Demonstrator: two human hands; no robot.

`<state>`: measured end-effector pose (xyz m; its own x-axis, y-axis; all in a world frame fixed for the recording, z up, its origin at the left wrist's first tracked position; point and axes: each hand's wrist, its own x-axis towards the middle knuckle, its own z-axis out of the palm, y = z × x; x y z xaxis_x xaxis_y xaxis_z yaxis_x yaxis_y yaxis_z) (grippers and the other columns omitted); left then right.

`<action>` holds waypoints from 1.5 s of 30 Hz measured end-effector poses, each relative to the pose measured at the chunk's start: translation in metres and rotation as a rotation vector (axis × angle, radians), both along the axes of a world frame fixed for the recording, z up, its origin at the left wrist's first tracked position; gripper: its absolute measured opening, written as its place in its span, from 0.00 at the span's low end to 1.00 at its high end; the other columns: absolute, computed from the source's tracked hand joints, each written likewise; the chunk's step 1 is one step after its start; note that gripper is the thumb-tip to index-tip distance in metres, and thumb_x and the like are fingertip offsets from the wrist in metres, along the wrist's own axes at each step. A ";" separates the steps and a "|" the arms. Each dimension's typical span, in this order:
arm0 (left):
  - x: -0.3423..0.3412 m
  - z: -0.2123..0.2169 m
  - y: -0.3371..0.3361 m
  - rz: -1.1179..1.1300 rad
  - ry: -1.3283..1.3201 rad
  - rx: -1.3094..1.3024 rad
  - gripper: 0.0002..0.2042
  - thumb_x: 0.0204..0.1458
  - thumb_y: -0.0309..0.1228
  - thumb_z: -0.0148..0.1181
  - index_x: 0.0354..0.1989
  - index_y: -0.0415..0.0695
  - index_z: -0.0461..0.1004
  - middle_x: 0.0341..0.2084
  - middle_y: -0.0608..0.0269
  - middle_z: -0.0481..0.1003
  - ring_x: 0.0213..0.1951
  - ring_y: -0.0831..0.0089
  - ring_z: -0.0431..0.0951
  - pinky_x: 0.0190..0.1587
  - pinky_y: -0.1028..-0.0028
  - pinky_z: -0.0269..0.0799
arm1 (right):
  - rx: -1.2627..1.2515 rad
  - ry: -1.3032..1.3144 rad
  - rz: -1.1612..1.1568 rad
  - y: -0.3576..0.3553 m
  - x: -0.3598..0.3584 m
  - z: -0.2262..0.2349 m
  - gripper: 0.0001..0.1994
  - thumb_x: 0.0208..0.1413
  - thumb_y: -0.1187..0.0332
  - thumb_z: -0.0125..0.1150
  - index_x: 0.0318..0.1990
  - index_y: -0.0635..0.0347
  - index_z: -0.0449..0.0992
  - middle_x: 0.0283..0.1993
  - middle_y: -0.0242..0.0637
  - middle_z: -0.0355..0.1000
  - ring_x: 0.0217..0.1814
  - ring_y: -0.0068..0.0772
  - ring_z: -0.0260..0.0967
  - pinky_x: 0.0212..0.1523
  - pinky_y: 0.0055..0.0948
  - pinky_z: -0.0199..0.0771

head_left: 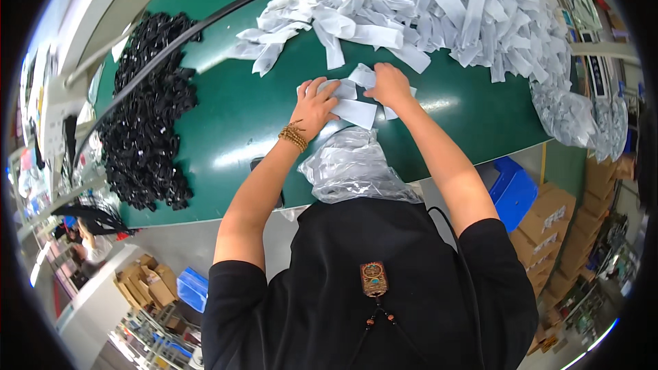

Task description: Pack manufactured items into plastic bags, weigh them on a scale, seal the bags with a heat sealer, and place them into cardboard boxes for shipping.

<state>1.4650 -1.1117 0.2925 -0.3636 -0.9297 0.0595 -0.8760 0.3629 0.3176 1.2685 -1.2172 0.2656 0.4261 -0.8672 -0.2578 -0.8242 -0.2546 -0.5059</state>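
On the green table, my left hand (317,106) lies over a few flat white pouches (357,113), its fingers apart and pressing down on them. To its right, my right hand (391,88) has its fingers closed on the end of another white pouch (362,75), which is partly hidden by the hand. Between my forearms, at the table's near edge, sits a crumpled clear plastic bag (356,164). Its contents cannot be made out.
A large heap of white pouches (473,14) covers the far and right part of the table. Bundled black cables (154,109) form a long pile at left. A black hose (226,10) arches across the view. A blue bin (513,192) and cardboard boxes (548,226) stand at lower right.
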 end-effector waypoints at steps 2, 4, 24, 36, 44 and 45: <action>0.002 0.003 0.015 0.035 0.036 -0.028 0.17 0.36 0.32 0.66 0.39 0.50 0.73 0.52 0.59 0.66 0.55 0.59 0.62 0.57 0.56 0.56 | 0.027 0.092 -0.004 0.003 -0.005 -0.003 0.23 0.34 0.65 0.71 0.40 0.63 0.72 0.36 0.49 0.73 0.41 0.50 0.72 0.42 0.42 0.72; 0.004 -0.006 0.034 0.082 0.013 -0.008 0.18 0.38 0.31 0.65 0.42 0.50 0.73 0.49 0.58 0.67 0.52 0.59 0.64 0.54 0.57 0.59 | 0.037 0.142 0.005 0.004 -0.014 -0.002 0.23 0.34 0.65 0.71 0.40 0.64 0.72 0.36 0.49 0.73 0.40 0.51 0.72 0.41 0.42 0.73; -0.018 0.005 0.058 0.631 0.464 0.012 0.22 0.40 0.28 0.60 0.45 0.31 0.67 0.39 0.45 0.70 0.40 0.51 0.72 0.43 0.64 0.70 | 0.980 -1.078 -0.602 0.049 -0.084 0.008 0.20 0.48 0.72 0.63 0.49 0.65 0.70 0.44 0.39 0.73 0.45 0.32 0.71 0.47 0.33 0.72; -0.046 -0.032 -0.010 0.464 0.158 0.311 0.29 0.44 0.22 0.54 0.59 0.36 0.57 0.55 0.49 0.62 0.58 0.52 0.61 0.58 0.55 0.56 | 1.004 -1.258 -0.676 0.063 -0.073 -0.007 0.25 0.52 0.61 0.64 0.55 0.61 0.64 0.49 0.34 0.70 0.51 0.31 0.68 0.54 0.33 0.66; -0.096 0.031 -0.010 0.220 1.004 0.445 0.45 0.44 0.28 0.54 0.67 0.35 0.30 0.65 0.44 0.47 0.68 0.60 0.43 0.67 0.63 0.33 | 0.776 -1.442 -0.629 0.082 -0.027 0.050 0.30 0.46 0.66 0.67 0.56 0.63 0.62 0.49 0.35 0.69 0.52 0.32 0.67 0.55 0.35 0.66; -0.095 0.037 -0.003 0.193 1.022 0.519 0.46 0.44 0.30 0.53 0.67 0.36 0.27 0.65 0.44 0.46 0.68 0.60 0.41 0.67 0.64 0.29 | 0.761 -1.430 -0.653 0.086 -0.026 0.064 0.30 0.43 0.68 0.67 0.55 0.64 0.64 0.47 0.36 0.70 0.49 0.33 0.69 0.52 0.34 0.69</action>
<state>1.3695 -1.1151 0.3297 -0.2158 -0.9630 -0.1613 -0.1519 -0.1300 0.9798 1.2425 -1.1308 0.3300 0.3219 -0.8487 -0.4197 0.4778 0.5283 -0.7019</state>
